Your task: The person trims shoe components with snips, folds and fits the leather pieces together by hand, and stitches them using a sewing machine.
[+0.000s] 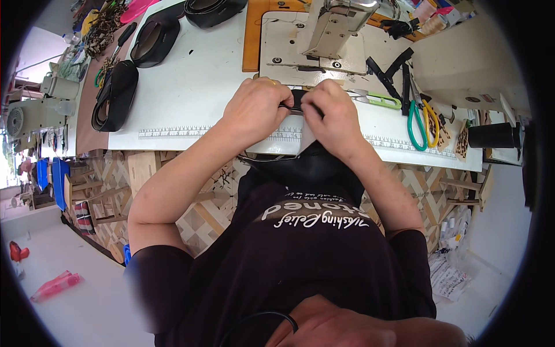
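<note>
Both hands meet at the front edge of the white table, below the sewing machine (329,49). My left hand (258,109) pinches the edge of a black leather-like piece (298,99). Close beside it, my right hand (334,118) has its fingers curled onto the same piece. A pale grey underside shows between the hands. The rest of the black material hangs over the table edge towards my lap. My fingers hide the exact spot where the piece is gripped.
Rolled black strips (156,40) lie at the left of the table (196,75). A measuring tape (173,133) runs along its front edge. On the right are a green-handled cutter (378,100), teal-handled scissors (416,127), yellow-handled scissors (432,124), loose black strips (406,84) and a black cylinder (491,136).
</note>
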Demonstrator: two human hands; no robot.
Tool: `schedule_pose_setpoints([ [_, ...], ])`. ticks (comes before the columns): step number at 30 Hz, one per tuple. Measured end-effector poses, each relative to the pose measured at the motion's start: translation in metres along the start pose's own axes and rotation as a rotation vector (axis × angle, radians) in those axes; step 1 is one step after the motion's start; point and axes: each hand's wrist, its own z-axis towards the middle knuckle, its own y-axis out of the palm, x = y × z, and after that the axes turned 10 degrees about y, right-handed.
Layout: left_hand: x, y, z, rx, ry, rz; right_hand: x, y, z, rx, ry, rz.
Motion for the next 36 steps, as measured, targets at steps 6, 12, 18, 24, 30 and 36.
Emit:
schedule_pose_setpoints([
  [6,0.012,-0.012,0.01,-0.187,-0.268,-0.154,-0.015,-0.007,0.002,-0.125,-0.195,-0.371],
  [12,0.008,-0.02,0.003,-0.228,-0.22,-0.225,-0.015,-0.004,0.009,-0.22,-0.24,-0.305],
  [18,0.021,-0.017,-0.028,0.165,-0.104,0.149,-0.017,-0.007,0.011,-0.238,-0.093,-0.197],
  [24,0.001,-0.016,-0.031,0.246,-0.143,-0.276,-0.019,-0.004,0.012,-0.219,-0.014,-0.131],
  [30,-0.008,-0.017,-0.031,0.157,-0.251,-0.337,-0.023,-0.006,0.009,-0.2,-0.03,-0.146],
  [36,-0.011,-0.026,-0.029,0.074,-0.331,-0.452,-0.031,0.0,0.008,-0.153,-0.221,-0.139],
])
